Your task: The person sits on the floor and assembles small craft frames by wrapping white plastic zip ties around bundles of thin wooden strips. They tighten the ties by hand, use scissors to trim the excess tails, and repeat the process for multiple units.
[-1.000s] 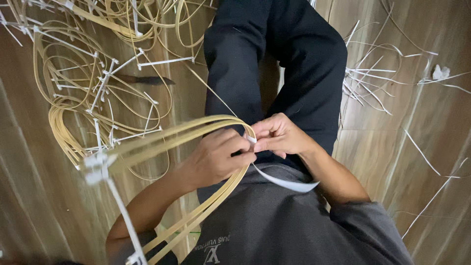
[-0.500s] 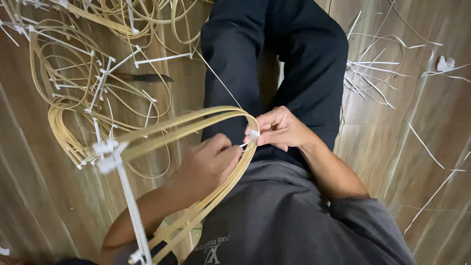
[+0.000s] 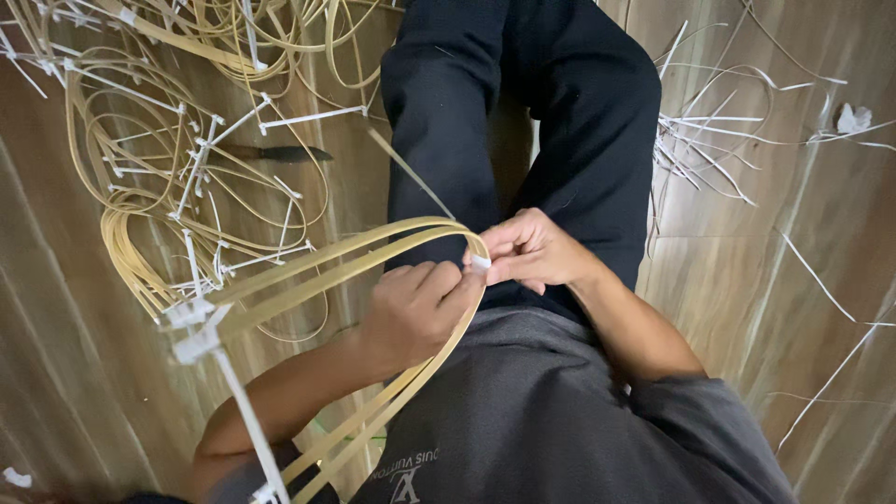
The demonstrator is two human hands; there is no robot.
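A bundle of pale yellow cane strips (image 3: 327, 261) bends into a loop across my lap. My left hand (image 3: 406, 313) is closed around the bundle at its bend. My right hand (image 3: 534, 250) pinches a small white plastic tie (image 3: 479, 263) that sits on the strips right at the bend, its fingertips touching those of my left hand. Further left, two more white ties (image 3: 191, 327) clamp the same bundle, and a long white tail (image 3: 247, 425) runs down from them. My black trousers (image 3: 523, 112) lie under the hands.
A tangle of cane strips with white ties (image 3: 168, 140) covers the wooden floor at upper left. A dark blade-like tool (image 3: 280, 154) lies among them. Thin white offcuts (image 3: 709, 140) and a crumpled white scrap (image 3: 851, 119) lie at right.
The long white tie tail that curved out under my right hand a second ago is gone; only a short white piece shows between my fingers. The bundle's tied end has shifted slightly right.
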